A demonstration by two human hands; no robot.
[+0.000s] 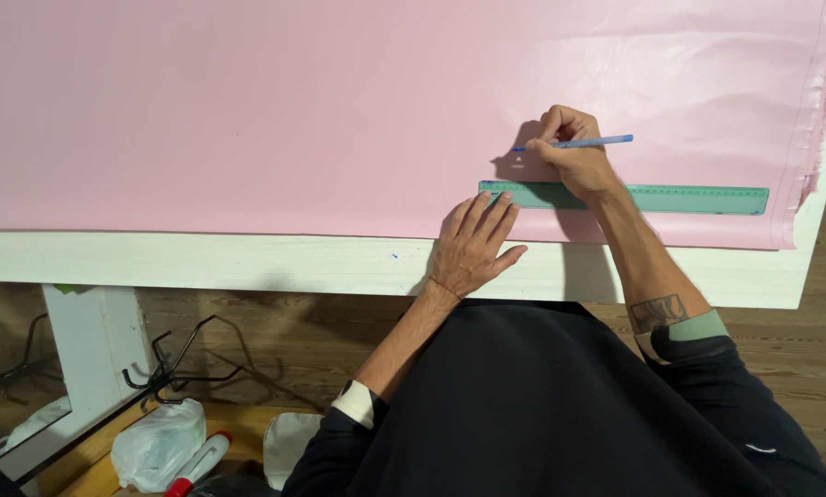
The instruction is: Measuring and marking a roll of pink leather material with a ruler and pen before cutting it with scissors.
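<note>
A large sheet of pink fabric (247,110) covers a white table (201,262). A green transparent ruler (689,198) lies flat on the fabric near its front edge. My left hand (473,244) rests flat with fingers spread, its fingertips pressing the ruler's left end. My right hand (574,152) sits just above the ruler and grips a blue pen (592,142), whose tip touches the fabric beside the ruler's upper edge.
The fabric's frayed right edge (822,120) hangs near the table's right side. Below the table are a wooden floor (799,350), a black wire stand (169,368), a crumpled plastic bag (155,442) and a red-capped marker (201,460).
</note>
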